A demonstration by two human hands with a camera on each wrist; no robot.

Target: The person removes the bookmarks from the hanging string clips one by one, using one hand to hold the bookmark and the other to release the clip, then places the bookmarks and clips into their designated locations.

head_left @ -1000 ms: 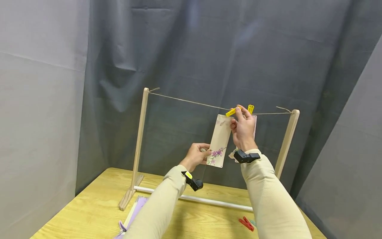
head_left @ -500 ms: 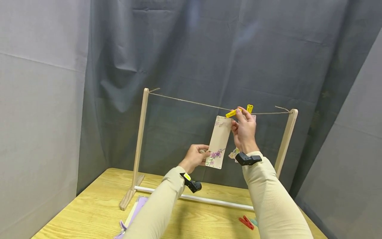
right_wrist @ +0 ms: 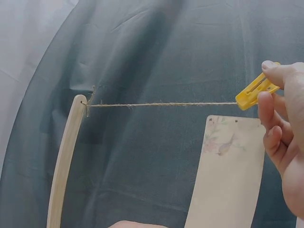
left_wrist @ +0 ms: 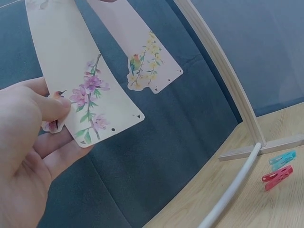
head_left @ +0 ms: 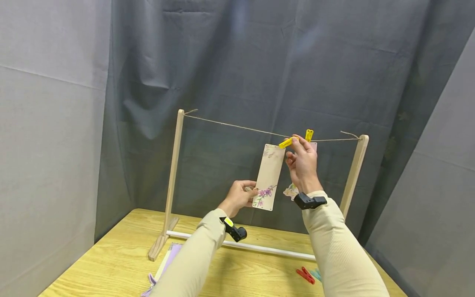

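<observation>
Pinches a cream, rectangular, flower-printed card [head_left: 269, 175] with the left hand [head_left: 237, 195], below brown twine [head_left: 233, 125], long axis nearly upright, tilting right at top. Pinches a yellow plastic clothespin [head_left: 287, 143] with the right hand [head_left: 302, 166], pointing down-left (overlaps the card in the head view, clears it from the right wrist).

The rectangular cream card [head_left: 268, 175], printed with purple blossoms [left_wrist: 90, 92] at its lower end, is standing nearly upright, slightly tilted, below the twine [head_left: 237, 127], the left hand [head_left: 237, 197] gripping its edge. The yellow clothespin [head_left: 288, 142] is slanting at the twine, the right hand [head_left: 304, 163] pinching its upper end.
</observation>
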